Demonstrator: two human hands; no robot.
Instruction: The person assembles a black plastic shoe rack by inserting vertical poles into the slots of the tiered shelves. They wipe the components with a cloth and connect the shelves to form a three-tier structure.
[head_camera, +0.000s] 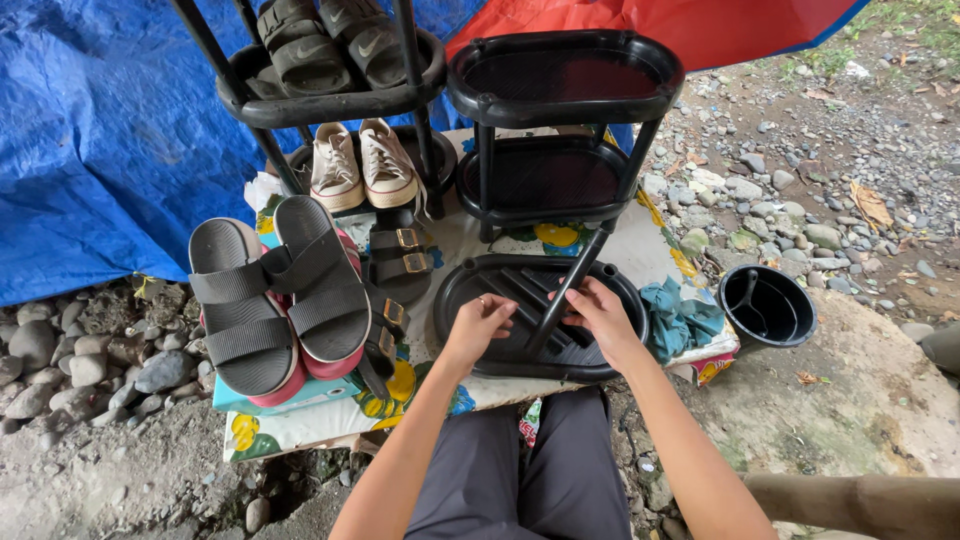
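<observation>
My left hand (478, 322) and my right hand (600, 312) reach into a black oval plastic tray (460, 285) lying flat on a patterned cloth. Several loose black rods lie in the tray, and both hands touch them; my right hand is closed on a rod (570, 290) that leans up toward the small black two-shelf rack (565, 105) just behind. My left hand's fingers curl over the rods in the tray, and whether they grip one is unclear.
A taller black shoe rack (330, 100) at the back holds dark sandals and white sneakers. Black sandals (285, 295) rest on a box to the left. A teal rag (680, 315) and a black pail (768, 308) lie right. Blue tarp, stones around.
</observation>
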